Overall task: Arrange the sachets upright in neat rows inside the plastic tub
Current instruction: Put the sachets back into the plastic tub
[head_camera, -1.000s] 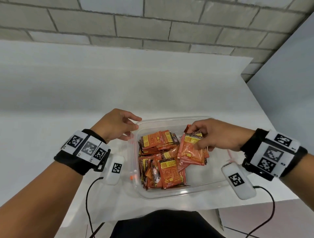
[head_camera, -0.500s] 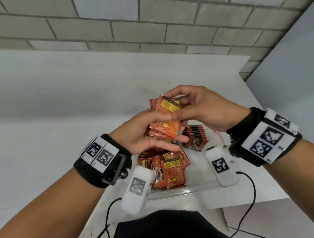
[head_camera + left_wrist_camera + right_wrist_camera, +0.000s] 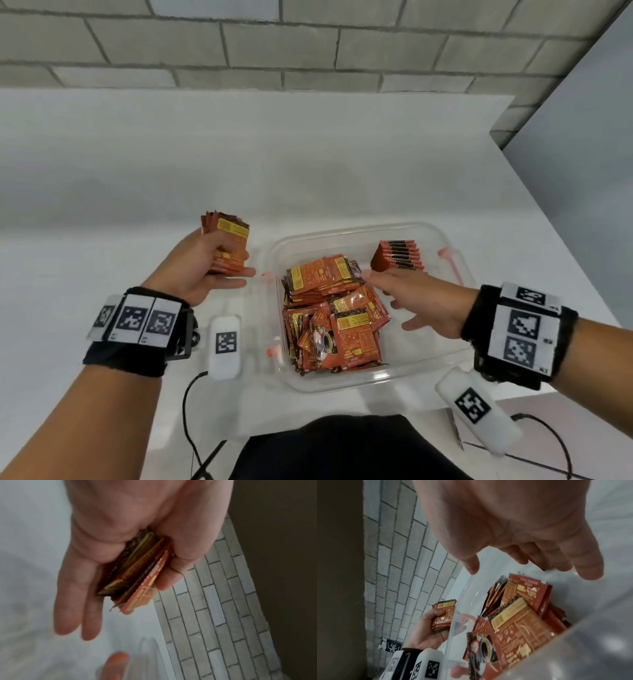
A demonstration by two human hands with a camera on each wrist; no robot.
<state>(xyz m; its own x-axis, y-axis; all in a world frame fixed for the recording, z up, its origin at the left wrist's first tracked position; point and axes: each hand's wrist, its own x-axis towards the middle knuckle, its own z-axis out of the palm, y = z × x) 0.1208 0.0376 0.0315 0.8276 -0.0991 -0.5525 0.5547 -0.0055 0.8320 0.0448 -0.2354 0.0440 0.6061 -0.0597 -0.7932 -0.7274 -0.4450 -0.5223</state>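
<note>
Left hand [image 3: 205, 270]: grips a small stack of orange foil sachets [image 3: 228, 247] above the white bench [image 3: 137, 192].
Right hand [image 3: 419, 301]: fingers spread, holding nothing, over the clear plastic tub [image 3: 342, 385].

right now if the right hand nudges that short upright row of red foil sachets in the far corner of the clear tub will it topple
Probably. The short upright row of red foil sachets already leans, and no tub wall visibly props it. Each sachet looks thin and light, so a nudge from the right hand would likely fan them flat. The clear plastic tub floor looks smooth, so they may slide too.
</note>
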